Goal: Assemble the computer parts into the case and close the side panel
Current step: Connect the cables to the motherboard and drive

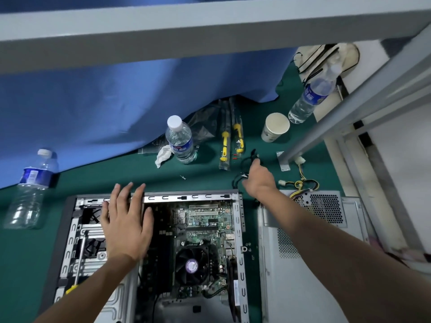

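Left hand (127, 220) lies flat, fingers spread, on the open case (238, 220) on the green surface (198, 176). Right hand (258, 180) reaches beyond it, fingers closing on black cables (238, 180).

Water bottles: you have three, one (180, 139) beyond your left fingertips, one (31, 190) far out to their left, one (310, 96) well past your right fingers.
Paper cups: one (275, 127), beyond your right fingertips.
Yellow-handled screwdrivers: three, two bagged (225, 145) (239, 138) between your two hands' fingertips and farther out, one (78, 266) left of your left wrist.
Computer cases: one (238, 215), open under your left fingers.
Power supplies: one (319, 206), right of your right wrist.
Tissues: one (163, 155).
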